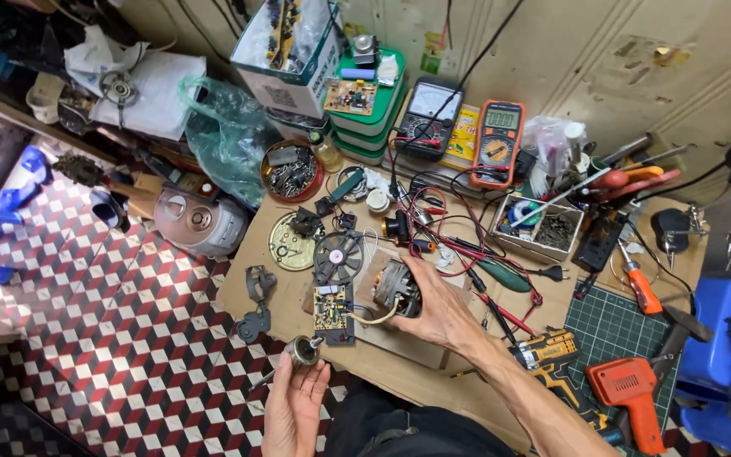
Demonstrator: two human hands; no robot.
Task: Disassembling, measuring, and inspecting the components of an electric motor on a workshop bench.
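Near the counter's front edge, your right hand [438, 311] grips the motor stator [397, 290] w/ fragile windings, prob. heavy, so hold its core, while your left hand [295, 404] cradles the stiff rotor [303, 350].

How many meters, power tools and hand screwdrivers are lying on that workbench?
Multimeters: 2, a black one and an orange one.
Power tools: 2, a yellow-and-black drill and an orange gun-shaped tool.
Screwdrivers: 2, green-handled and orange-handled.
Total: 6
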